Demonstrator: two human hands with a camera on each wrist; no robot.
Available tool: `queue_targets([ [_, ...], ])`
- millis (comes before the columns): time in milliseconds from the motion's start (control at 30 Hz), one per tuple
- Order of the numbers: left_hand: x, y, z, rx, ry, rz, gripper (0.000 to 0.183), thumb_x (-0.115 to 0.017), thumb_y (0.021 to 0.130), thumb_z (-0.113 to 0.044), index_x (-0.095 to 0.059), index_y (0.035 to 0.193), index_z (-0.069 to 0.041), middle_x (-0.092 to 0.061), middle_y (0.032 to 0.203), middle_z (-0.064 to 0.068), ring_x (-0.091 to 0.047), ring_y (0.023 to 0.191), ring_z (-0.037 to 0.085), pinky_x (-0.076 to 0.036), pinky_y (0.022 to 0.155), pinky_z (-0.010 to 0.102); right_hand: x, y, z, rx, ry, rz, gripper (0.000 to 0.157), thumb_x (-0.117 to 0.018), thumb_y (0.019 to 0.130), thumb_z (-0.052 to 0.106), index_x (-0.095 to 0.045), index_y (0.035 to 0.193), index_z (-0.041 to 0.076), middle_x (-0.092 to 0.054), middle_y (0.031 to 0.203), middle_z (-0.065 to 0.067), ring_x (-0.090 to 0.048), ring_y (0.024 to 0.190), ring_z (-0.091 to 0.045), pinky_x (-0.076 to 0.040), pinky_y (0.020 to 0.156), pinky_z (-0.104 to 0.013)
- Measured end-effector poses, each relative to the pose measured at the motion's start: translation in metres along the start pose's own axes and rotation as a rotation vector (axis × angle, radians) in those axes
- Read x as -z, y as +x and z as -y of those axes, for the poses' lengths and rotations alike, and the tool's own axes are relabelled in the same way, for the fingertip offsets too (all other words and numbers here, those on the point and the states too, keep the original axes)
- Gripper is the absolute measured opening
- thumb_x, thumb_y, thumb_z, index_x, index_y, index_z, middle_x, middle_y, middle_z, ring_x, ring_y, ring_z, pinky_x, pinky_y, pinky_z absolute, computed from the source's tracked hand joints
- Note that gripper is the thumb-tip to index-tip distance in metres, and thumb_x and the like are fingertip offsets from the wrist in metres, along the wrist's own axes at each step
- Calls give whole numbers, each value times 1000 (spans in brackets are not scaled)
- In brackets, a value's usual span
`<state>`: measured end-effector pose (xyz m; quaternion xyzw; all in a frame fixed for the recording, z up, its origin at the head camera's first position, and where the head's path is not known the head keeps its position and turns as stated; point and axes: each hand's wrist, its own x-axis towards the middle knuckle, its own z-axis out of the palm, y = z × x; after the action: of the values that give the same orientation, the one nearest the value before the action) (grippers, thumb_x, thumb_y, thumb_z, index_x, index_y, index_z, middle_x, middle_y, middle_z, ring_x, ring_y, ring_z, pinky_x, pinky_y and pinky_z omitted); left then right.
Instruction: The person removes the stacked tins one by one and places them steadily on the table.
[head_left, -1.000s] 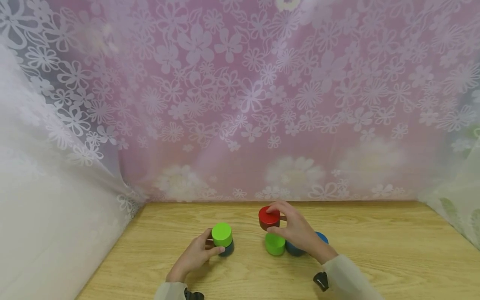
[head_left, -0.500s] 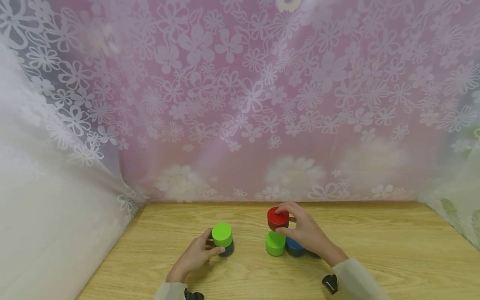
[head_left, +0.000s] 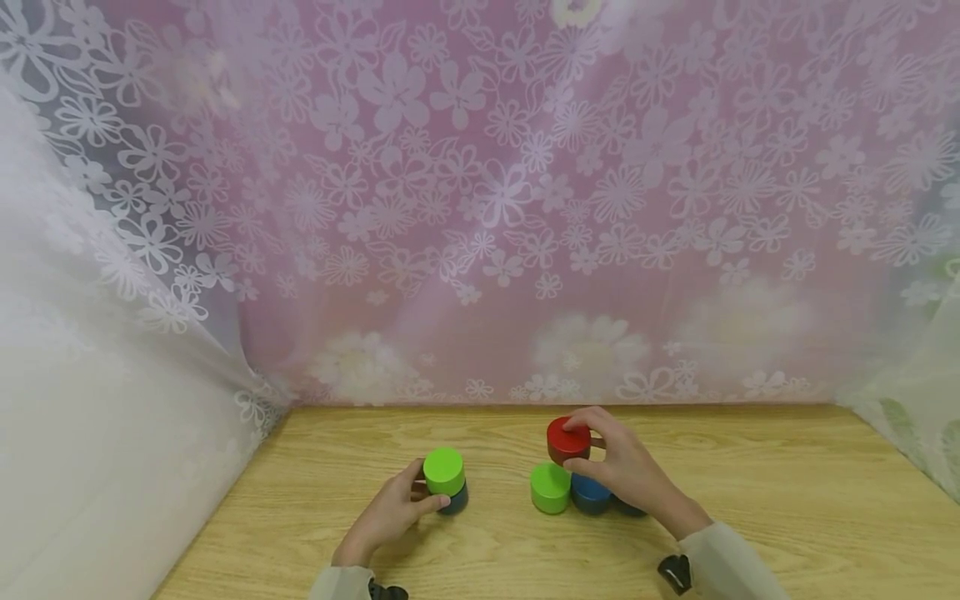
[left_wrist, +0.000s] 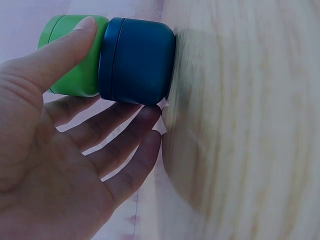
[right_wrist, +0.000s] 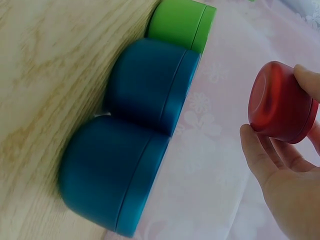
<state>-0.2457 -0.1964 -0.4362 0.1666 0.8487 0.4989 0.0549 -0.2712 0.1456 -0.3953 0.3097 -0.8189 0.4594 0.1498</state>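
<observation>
red jar (head_left: 567, 443), green jars (head_left: 444, 469), blue jars (head_left: 591, 497), flowered pink cloth (head_left: 480, 217)

A lane of table (head_left: 495, 533) runs to the back edge between the two-jar stack (head_left: 444, 473) and the green jar (head_left: 551, 492). A curtain (head_left: 480, 250) blocks that edge; rightward stand two blue jars (right_wrist: 150, 85), the raised red jar (head_left: 567, 443) obstructing near them.

1 red tin (right_wrist: 280, 100): aloft | green tin (head_left: 444, 468): upright atop blue tin (left_wrist: 140, 60)

No lettering is legible. The tins (head_left: 551, 490) toward six o'clock in the head view show no readable label
</observation>
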Motion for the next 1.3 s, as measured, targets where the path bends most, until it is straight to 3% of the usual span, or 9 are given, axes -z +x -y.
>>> queue_targets([
  [567, 1, 1, 0, 25, 0, -1, 62, -73, 97, -22, -44, 143, 8, -59, 126, 16, -61, 114, 39, -53, 93, 53, 12, -10, -6, -49, -37, 1, 40, -85, 78, -4, -67, 112, 7, -63, 121, -13, -61, 110, -38, -58, 86, -48],
  [1000, 0, 1, 2, 14, 3, 1, 61, -72, 97, -22, -44, 144, 7, -59, 125, 15, -60, 114, 38, -52, 95, 53, 24, -21, -15, 20, -62, -13, 41, -86, 77, -2, -66, 112, 7, -63, 122, -15, -62, 107, -39, -59, 82, -48],
  [1300, 0, 1, 2, 24, 2, -3, 61, -72, 97, -23, -44, 144, 6, -59, 125, 14, -60, 114, 38, -53, 94, 53, 34, -24, -17, 5, -91, -40, 44, -87, 75, -5, -66, 111, 5, -63, 118, -15, -62, 104, -40, -60, 80, -48],
])
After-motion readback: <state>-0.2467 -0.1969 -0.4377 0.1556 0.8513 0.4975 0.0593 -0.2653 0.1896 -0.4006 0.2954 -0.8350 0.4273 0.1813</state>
